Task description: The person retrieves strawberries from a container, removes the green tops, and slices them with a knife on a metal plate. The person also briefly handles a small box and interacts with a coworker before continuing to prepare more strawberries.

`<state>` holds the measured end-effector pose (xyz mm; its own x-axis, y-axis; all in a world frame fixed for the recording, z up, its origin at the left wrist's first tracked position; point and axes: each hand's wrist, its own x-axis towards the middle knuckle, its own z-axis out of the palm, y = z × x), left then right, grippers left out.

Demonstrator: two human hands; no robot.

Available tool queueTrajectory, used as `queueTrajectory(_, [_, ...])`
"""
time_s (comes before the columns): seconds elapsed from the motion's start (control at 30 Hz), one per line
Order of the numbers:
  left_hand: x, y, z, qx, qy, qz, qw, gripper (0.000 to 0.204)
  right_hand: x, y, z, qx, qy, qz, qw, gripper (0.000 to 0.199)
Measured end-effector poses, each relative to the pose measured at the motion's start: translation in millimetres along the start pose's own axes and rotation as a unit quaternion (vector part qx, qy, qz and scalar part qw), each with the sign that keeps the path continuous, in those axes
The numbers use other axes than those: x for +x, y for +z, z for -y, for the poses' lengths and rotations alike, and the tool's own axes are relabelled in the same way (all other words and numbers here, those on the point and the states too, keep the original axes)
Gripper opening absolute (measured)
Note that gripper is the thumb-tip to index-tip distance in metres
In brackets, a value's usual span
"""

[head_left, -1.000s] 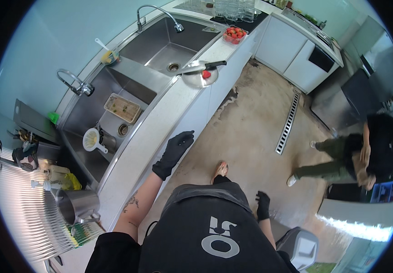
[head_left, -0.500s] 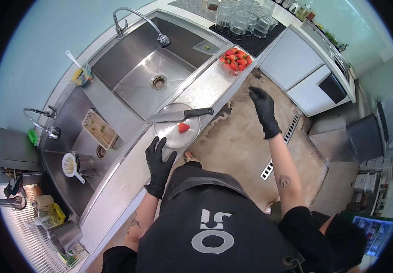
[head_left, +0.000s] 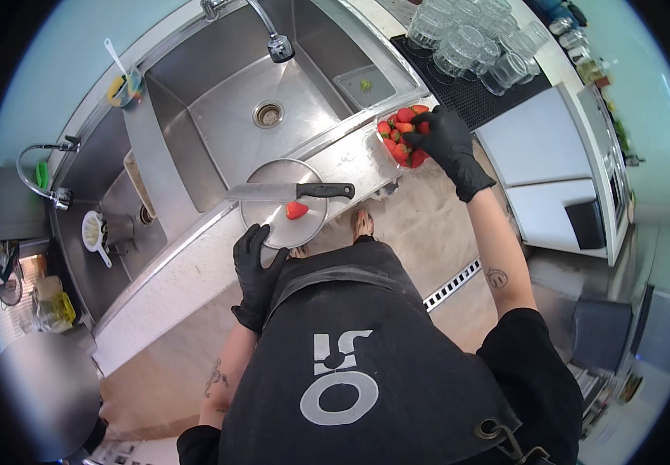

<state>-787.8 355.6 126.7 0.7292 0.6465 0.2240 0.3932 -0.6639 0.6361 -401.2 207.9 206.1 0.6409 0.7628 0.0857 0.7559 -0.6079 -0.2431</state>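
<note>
My left hand (head_left: 257,273), in a black glove, has its thumb and fingers apart at the near-left rim of a round grey plate (head_left: 280,229). On the plate lie one red strawberry (head_left: 297,211) and a knife; its broad blade points left and its black handle (head_left: 325,191) juts past the right rim. My right hand (head_left: 449,151), also in a black glove, reaches over a clear container of strawberries (head_left: 401,143) on the counter. Its fingers are spread apart among the berries, and no berry shows lifted. The palm hides part of the container.
A deep steel sink (head_left: 222,132) with a tap (head_left: 279,48) lies beyond the counter (head_left: 350,159). Several glasses (head_left: 463,50) stand on a black mat (head_left: 470,105) at the far right. A strainer (head_left: 94,239) sits in the left sink. A blurred rounded grey shape (head_left: 46,397) appears at lower left.
My right hand has moved from above the floor up to the strawberry container. My left hand stays beside the plate. The view has shifted, and the blurred shape has appeared at lower left.
</note>
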Motion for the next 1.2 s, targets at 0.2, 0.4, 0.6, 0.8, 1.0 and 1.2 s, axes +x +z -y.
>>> queueTrajectory(0.2, [4.5, 32.2, -53.7, 0.068, -0.107, -0.09, 0.988, 0.055, 4.8, 2.9, -10.4, 0.057, -0.092, -0.043, 0.993, 0.019])
queueTrajectory(0.4, [60.7, 28.5, -112.2, -0.116, -0.088, -0.128, 0.981, 0.046, 6.2, 3.0, -25.1, 0.105, -0.114, -0.048, 0.987, 0.013])
queueTrajectory(0.6, [125.0, 41.8, -155.4, -0.37, -0.086, 0.016, 0.925, 0.055, 11.8, -5.5, -21.1, 0.234, -0.105, -0.015, 0.966, 0.008])
queueTrajectory(0.8, [153.8, 42.6, -170.0, -0.361, 0.024, 0.068, 0.93, 0.063, -1.1, -29.8, 17.6, 0.588, -0.018, 0.153, 0.794, 0.013])
queueTrajectory(1.0, [144.4, 25.6, -162.6, -0.599, -0.139, 0.069, 0.786, 0.061, -15.4, -35.8, 68.1, 0.691, 0.006, 0.196, 0.696, 0.021])
queueTrajectory(1.2, [141.1, -18.1, -157.6, -0.608, -0.21, 0.122, 0.756, 0.068, -14.4, -50.3, 91.9, 0.57, -0.153, 0.221, 0.777, 0.046])
